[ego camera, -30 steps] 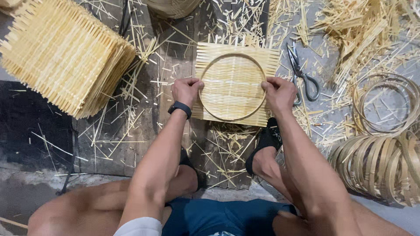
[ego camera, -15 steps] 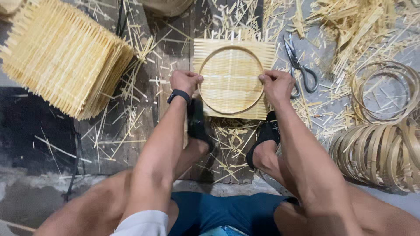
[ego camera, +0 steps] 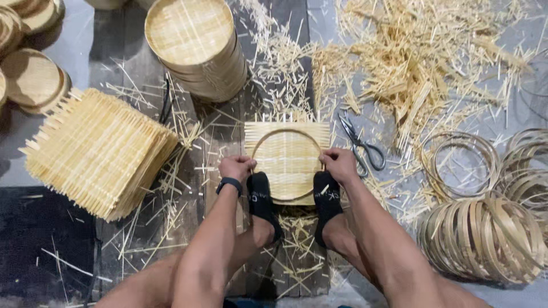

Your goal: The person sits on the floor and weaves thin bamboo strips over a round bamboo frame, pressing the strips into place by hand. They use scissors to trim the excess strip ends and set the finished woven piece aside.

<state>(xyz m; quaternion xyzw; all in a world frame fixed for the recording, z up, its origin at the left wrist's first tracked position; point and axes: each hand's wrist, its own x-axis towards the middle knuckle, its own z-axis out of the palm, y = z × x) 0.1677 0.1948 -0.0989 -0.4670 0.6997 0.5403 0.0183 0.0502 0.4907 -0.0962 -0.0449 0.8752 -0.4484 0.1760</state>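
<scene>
Both arms reach down frame-centre. My left hand (ego camera: 237, 169) and right hand (ego camera: 339, 165) have fingers curled, gripping opposite sides of the bamboo hoop (ego camera: 287, 132) pressed on the square woven mat (ego camera: 287, 157). Black-socked feet (ego camera: 262, 197) pin the mat's near edge. Scissors (ego camera: 359, 145) just right; stack of mats (ego camera: 97, 151) left; hoops (ego camera: 485, 236) lower right.
</scene>
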